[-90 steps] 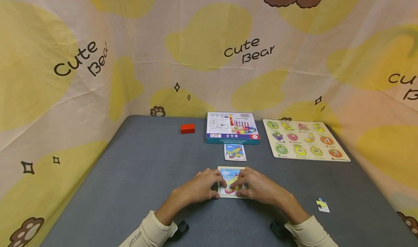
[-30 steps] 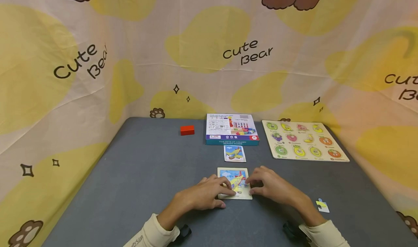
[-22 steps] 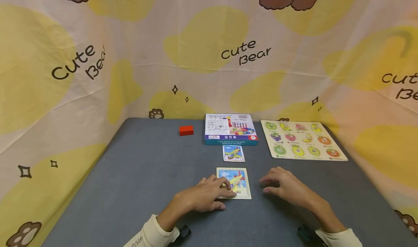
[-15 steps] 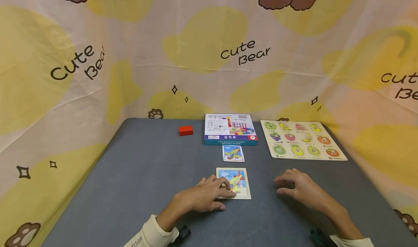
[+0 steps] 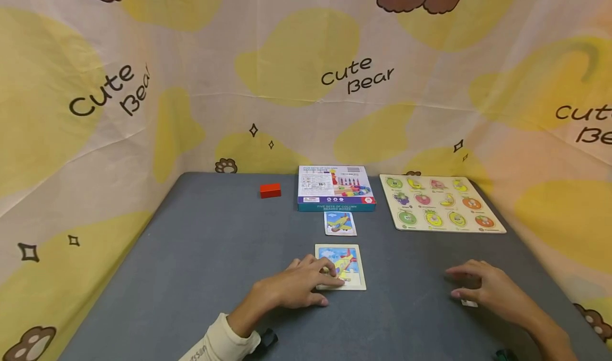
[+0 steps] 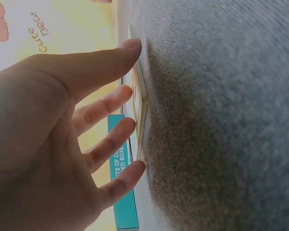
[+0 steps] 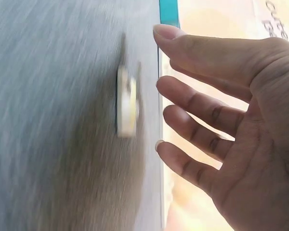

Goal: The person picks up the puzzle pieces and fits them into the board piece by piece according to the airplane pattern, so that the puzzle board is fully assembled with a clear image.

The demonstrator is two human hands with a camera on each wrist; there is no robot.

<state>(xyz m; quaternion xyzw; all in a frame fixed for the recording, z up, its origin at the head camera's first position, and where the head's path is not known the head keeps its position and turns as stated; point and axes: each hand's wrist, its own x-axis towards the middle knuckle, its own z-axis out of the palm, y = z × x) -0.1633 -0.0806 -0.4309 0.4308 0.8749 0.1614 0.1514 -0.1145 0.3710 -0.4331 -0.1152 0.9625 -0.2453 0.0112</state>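
My left hand (image 5: 298, 284) rests with its fingertips on a jigsaw puzzle board (image 5: 356, 281) showing a yellow airplane; its fingers cover the board's lower left. In the left wrist view the board's edge (image 6: 142, 96) is under the spread fingers. At the right, my right hand (image 5: 497, 292) hovers with thumb and fingers apart over a loose jigsaw piece (image 5: 469, 303), mostly hidden by the hand in the head view. The right wrist view shows that piece (image 7: 126, 108), blurred, lying on the table apart from the fingertips.
An airplane picture card (image 5: 340, 223) lies behind the puzzle board, against a bead-set box (image 5: 337, 207). A red block (image 5: 270, 190) stands back left. A fruit board (image 5: 447, 224) lies at the back right. A printed cloth (image 5: 287, 58) hangs behind the grey table (image 5: 215, 244).
My right hand has left the puzzle board and moved right, over the loose jigsaw piece. The left hand slid slightly toward the board's lower left edge and has stayed there.
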